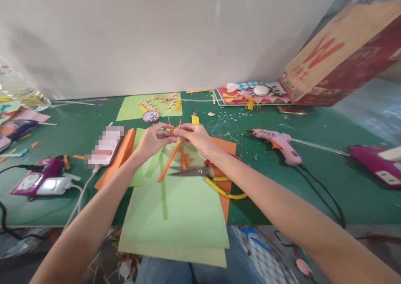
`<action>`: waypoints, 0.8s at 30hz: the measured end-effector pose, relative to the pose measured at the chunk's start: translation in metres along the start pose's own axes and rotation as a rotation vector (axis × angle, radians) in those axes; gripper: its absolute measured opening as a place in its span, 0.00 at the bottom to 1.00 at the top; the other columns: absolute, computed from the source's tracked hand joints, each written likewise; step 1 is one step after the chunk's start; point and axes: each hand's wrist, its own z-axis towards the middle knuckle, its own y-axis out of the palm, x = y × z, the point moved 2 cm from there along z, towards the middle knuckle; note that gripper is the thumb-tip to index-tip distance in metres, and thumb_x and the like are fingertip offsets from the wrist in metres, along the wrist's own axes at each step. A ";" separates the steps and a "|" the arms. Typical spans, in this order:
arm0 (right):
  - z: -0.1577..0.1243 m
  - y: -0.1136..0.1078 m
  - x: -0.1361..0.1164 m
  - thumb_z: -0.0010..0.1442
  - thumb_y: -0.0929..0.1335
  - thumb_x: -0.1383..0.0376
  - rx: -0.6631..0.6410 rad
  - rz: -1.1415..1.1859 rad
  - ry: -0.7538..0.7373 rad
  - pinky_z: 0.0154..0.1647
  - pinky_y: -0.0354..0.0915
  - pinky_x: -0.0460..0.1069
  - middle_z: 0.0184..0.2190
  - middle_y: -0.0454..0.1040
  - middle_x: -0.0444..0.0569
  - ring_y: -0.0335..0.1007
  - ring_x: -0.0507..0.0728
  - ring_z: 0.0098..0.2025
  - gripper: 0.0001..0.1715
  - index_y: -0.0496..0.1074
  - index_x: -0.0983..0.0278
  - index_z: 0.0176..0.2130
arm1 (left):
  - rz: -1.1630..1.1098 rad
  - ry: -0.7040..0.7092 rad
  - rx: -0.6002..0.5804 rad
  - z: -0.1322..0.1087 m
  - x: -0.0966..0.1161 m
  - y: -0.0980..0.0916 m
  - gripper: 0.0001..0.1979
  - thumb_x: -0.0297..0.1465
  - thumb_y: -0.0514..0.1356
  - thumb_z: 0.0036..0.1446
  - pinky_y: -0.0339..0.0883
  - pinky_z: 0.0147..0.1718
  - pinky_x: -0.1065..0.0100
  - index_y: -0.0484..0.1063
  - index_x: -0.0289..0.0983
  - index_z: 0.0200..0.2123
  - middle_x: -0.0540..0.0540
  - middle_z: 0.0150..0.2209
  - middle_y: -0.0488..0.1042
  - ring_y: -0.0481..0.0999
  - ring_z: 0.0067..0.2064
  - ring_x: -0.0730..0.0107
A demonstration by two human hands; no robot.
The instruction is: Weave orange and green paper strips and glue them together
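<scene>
My left hand (157, 138) and my right hand (196, 138) meet over the middle of the table, fingertips pinching a thin orange paper strip (169, 162) between them. One end of the strip hangs down to the left; a thin orange loop rises above the fingers. Exactly how the strip is folded at the fingertips is hidden. Below lie light green paper sheets (175, 217), with small orange paper cuttings (185, 158) on top. Scissors with red and yellow handles (225, 188) rest by my right wrist, blades pointing left. A yellow utility knife (194, 117) lies just beyond my right hand.
A pink glue gun (278, 144) lies on the right, its cord running off the table's front edge. A phone (108, 146) and a purple power strip (40, 175) sit left. A paper bag (341, 58) and paper crafts (250, 94) stand at the back right.
</scene>
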 end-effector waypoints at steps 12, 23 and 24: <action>0.000 0.000 0.003 0.44 0.73 0.54 -0.022 -0.045 0.026 0.23 0.51 0.47 0.21 0.69 0.42 0.56 0.48 0.23 0.16 0.77 0.64 0.28 | -0.003 0.002 -0.006 -0.001 0.002 0.000 0.19 0.30 0.69 0.40 0.72 0.42 0.62 0.70 0.36 0.37 0.48 0.29 0.80 0.81 0.37 0.59; -0.002 0.001 0.000 0.43 0.73 0.54 -0.016 -0.035 0.031 0.24 0.52 0.47 0.22 0.71 0.43 0.58 0.48 0.24 0.16 0.76 0.64 0.27 | -0.005 -0.005 -0.031 0.000 0.000 0.001 0.20 0.31 0.69 0.39 0.73 0.42 0.62 0.70 0.36 0.38 0.48 0.30 0.80 0.81 0.38 0.59; -0.001 0.001 0.000 0.43 0.73 0.54 -0.018 -0.035 0.025 0.24 0.52 0.47 0.22 0.71 0.43 0.58 0.48 0.24 0.16 0.76 0.64 0.27 | 0.001 -0.006 -0.033 0.000 0.000 0.001 0.20 0.30 0.69 0.40 0.73 0.42 0.62 0.70 0.36 0.38 0.48 0.30 0.80 0.81 0.38 0.59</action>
